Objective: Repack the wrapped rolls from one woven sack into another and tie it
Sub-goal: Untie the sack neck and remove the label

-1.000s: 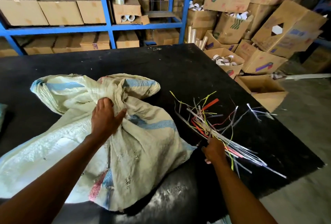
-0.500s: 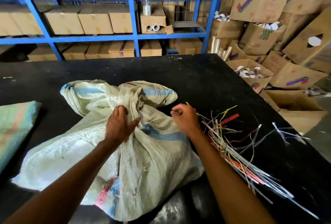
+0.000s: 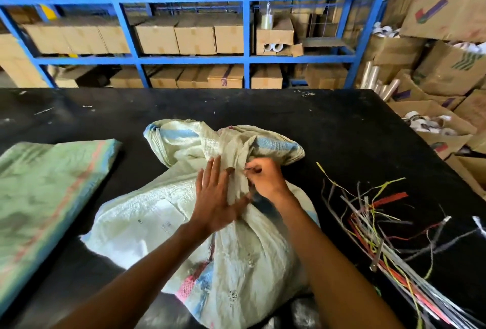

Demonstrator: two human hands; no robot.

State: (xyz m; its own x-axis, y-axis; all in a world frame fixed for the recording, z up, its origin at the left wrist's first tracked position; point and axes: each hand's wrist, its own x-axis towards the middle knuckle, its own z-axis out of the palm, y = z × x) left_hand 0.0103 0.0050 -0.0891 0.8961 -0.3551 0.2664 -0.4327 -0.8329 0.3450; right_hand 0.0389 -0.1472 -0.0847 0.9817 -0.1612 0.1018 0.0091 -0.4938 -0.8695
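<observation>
Head view shows both hands meeting at the gathered neck of the filled woven sack point(image 3: 231, 244). The left hand point(image 3: 217, 199) lies flat against the bunched cloth, fingers straight and spread, pressing rather than clasping. The right hand point(image 3: 264, 180) has its fingers curled in at the neck, pinching what looks like a thin strip against the cloth; the strip itself is too small to make out with certainty. The sack lies on its side on the black table point(image 3: 342, 128), its bulging body running toward the near edge under both forearms and its loose mouth flaring out on the far side of the hands. The wrapped rolls are hidden inside it. To the right of the right forearm, near but apart from the sack, a scatter of coloured tie strips point(image 3: 373, 226) fans across the table. To the left, well apart, a flat green woven sack point(image 3: 47, 192) lies spread out, looking emptied. Beyond the table stand blue shelving point(image 3: 247, 26) with cartons and, far right, a heap of open cardboard boxes point(image 3: 434, 65). The risk, as I judge it: with the left hand only pressing, the gathered neck could spring open as the strip is passed round, leaving a slack tie; a thin strip pulled hard might also snap or slide off the bunch toward the mouth, letting rolls spill.
</observation>
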